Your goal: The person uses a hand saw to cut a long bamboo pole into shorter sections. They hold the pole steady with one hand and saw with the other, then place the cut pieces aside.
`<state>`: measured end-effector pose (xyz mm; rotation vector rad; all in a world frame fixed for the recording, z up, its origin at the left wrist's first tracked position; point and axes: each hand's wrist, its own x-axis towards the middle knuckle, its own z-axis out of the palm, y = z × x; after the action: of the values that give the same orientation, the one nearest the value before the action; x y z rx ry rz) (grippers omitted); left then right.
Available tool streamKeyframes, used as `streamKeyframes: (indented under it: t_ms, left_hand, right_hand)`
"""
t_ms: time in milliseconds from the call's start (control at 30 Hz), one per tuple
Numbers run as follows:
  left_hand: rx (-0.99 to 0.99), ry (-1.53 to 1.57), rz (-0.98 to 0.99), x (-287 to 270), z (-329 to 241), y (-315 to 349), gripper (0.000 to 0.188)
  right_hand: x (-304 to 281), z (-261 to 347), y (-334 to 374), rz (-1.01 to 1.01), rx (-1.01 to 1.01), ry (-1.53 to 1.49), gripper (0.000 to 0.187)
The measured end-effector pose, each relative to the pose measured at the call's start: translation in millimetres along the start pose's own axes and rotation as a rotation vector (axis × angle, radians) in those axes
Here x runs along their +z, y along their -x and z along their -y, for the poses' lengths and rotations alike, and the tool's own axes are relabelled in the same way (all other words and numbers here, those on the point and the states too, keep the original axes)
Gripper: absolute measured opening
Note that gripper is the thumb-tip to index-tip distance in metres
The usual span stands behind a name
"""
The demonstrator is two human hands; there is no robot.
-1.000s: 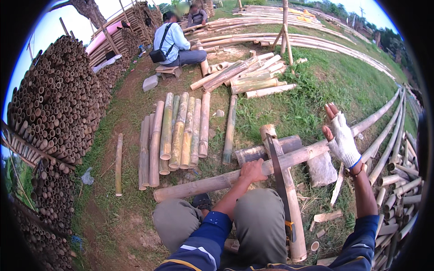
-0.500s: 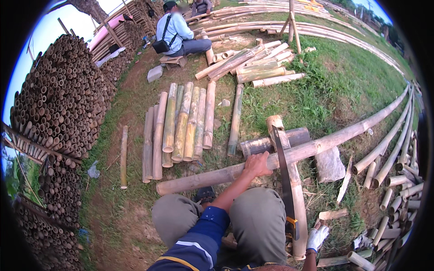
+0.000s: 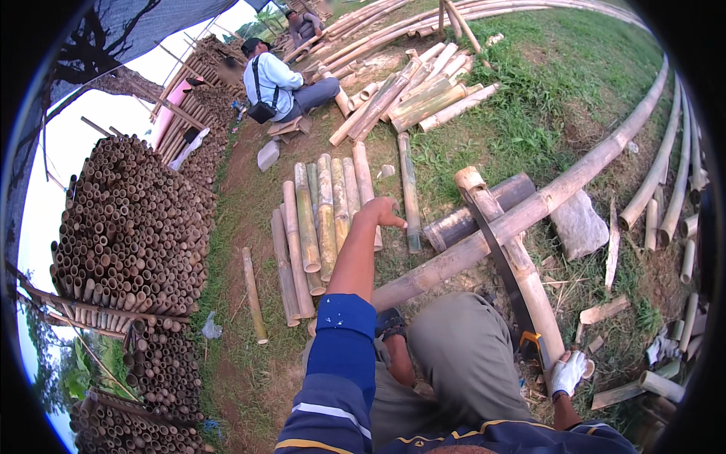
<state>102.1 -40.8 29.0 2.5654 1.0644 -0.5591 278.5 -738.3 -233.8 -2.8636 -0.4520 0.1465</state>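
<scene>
My bare left hand (image 3: 384, 213) is raised in front of me with thumb and fingers apart, holding nothing. It appears over or close to a row of short bamboo lengths (image 3: 326, 216), left of a greenish bamboo piece (image 3: 408, 197). A long bamboo pole (image 3: 484, 240) slants across a bamboo support piece (image 3: 533, 284) and a thick, dark bamboo log (image 3: 495, 203). Leaning on the support and the pole is a handsaw (image 3: 505, 265) with a yellow-and-black handle. My white-gloved right hand (image 3: 569, 372) is closed at the support's near end, just right of the saw handle.
A pale stone block (image 3: 581, 225) lies beneath the pole. Cut bamboo ends are stacked high at left (image 3: 136, 234). Beyond the row, a seated person (image 3: 276, 83) is beside a bamboo heap (image 3: 423, 94). Long poles (image 3: 658, 181) and offcuts lie at right.
My left hand has left the long pole and reached forward toward the short bamboo row. My right hand has come against the support's near end. The view has turned; the saw still leans there.
</scene>
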Motion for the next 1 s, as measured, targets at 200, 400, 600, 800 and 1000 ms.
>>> streamKeyframes:
  t_ms: [200, 400, 600, 800, 1000]
  left_hand:
    - [-0.229, 0.253, -0.23, -3, 77, 39, 0.074]
    - [-0.399, 0.389, 0.448, 71, 111, 53, 0.067]
    - [-0.382, 0.578, 0.124, 62, 130, 42, 0.068]
    - [-0.372, 0.55, 0.167, 67, 117, 35, 0.048]
    - [-0.398, 0.54, 0.227, 70, 127, 40, 0.045]
  right_hand:
    - [-21, 4, 4, 0.007, 0.018, -0.066, 0.036]
    - [-21, 1, 9, -0.017, 0.033, -0.06, 0.035]
    - [-17, 4, 7, -0.017, 0.019, -0.08, 0.032]
    - [-14, 3, 7, -0.021, 0.012, -0.066, 0.032]
    - [-4, -3, 6, -0.078, -0.016, -0.034, 0.031]
